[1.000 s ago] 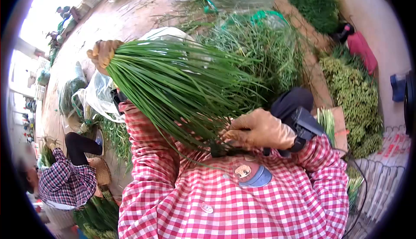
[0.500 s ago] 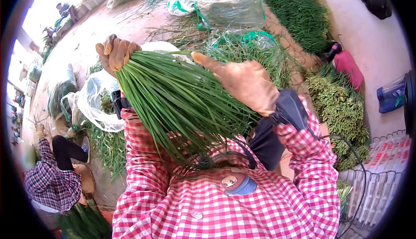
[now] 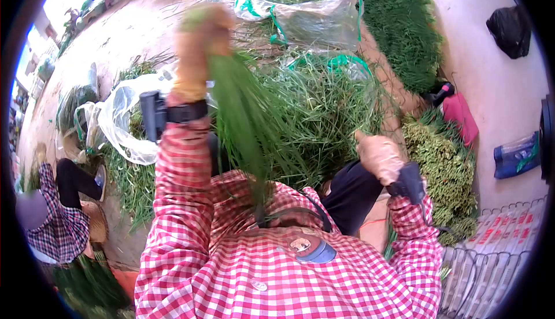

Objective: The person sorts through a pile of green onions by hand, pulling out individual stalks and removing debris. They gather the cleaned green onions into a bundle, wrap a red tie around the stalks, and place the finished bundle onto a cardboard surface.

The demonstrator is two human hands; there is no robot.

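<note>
My left hand (image 3: 205, 38), gloved and blurred by motion, is raised at the upper left and closed round the top of a bunch of long green stalks (image 3: 245, 111). The stalks hang down and fan out towards my lap. On the right, my gloved right hand (image 3: 380, 158) is apart from the bunch, with its fingers curled in; what it holds, if anything, is too small or hidden to name. Between and beyond my hands lies a loose heap of green stalks (image 3: 324, 111).
Clear plastic bags (image 3: 318, 21) lie beyond the heap and at left. Stacked greens (image 3: 399, 35) and a pale-ended pile (image 3: 442, 174) line the right, by a pink item (image 3: 461, 116). A co-worker (image 3: 63, 220) sits at lower left; another person's hands show at top.
My left hand has moved up and right with the bunch, which now hangs more steeply and looks thinner. My right hand has moved down and right, away from the stalks. The view has shifted.
</note>
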